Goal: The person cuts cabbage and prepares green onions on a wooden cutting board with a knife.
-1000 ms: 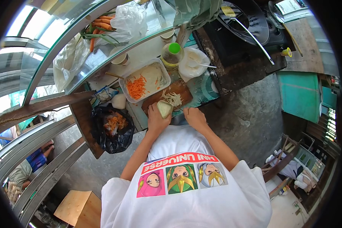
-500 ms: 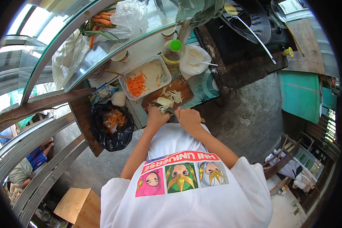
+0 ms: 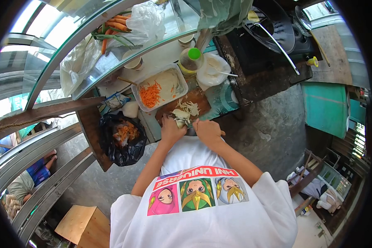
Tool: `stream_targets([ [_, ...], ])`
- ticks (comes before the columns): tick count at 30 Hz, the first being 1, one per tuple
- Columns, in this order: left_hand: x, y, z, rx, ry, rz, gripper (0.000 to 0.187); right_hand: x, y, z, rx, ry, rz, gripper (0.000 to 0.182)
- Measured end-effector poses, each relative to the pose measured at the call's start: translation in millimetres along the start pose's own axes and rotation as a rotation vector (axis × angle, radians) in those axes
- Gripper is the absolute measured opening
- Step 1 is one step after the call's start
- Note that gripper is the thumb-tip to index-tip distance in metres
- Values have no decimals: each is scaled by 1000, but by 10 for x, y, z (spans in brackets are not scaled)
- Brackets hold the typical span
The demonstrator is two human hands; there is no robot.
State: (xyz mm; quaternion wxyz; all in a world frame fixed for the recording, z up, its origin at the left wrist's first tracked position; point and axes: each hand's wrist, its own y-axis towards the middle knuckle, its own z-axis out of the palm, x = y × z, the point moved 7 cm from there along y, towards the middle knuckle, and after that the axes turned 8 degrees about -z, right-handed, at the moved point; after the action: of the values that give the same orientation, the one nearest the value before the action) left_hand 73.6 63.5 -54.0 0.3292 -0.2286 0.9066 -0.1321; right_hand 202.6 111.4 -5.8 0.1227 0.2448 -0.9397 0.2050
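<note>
**Vegetable piece [image 3: 181,119] in your left hand [image 3: 172,129], knife [image 3: 223,133] in your right hand [image 3: 208,131]**

Both your hands meet at the near edge of the desk [image 3: 224,99]. Your left grip is closed around the pale vegetable piece, which sits over the near edge of the wooden cutting board [image 3: 202,104]. Your right grip is wrapped about the knife handle, whose end pokes out past the fist (the blade is too small and covered to make out fully). Pale shreds [image 3: 189,108] lie on the board, just beyond the piece.

Behind the board, you have a white tub [image 3: 135,77] with carrot shreds [image 3: 150,94] at its near left corner. To the right of the tub stand a green-capped bottle [image 3: 190,63] and, beside it, an open bag of white powder [image 3: 213,67], near the desk's right edge by the stove [image 3: 258,49]. Toward the desk's near left corner, your black bag [image 3: 132,151] holds orange scraps [image 3: 125,134].
</note>
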Motion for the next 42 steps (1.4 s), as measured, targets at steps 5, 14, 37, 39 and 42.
stream_targets([
  [5, 48, 3, 57, 13, -27, 24, 69, 24, 71, 147, -9, 7, 22, 48],
  [14, -26, -63, -31, 6, -28, 1, 67, -120, 106, 262, 96, 54, 37, 37],
  [37, -41, -81, -43, -65, 0, -47, 63, -70, -7, 102, 95, 27, 115, 49],
  [39, -40, -66, -60, -62, -1, -63, 62, -91, -62, -51, 71, 23, 56, 49],
  [42, -52, -57, -65, -99, 0, -23, 61, -131, -59, -77, 80, 22, 15, 48],
])
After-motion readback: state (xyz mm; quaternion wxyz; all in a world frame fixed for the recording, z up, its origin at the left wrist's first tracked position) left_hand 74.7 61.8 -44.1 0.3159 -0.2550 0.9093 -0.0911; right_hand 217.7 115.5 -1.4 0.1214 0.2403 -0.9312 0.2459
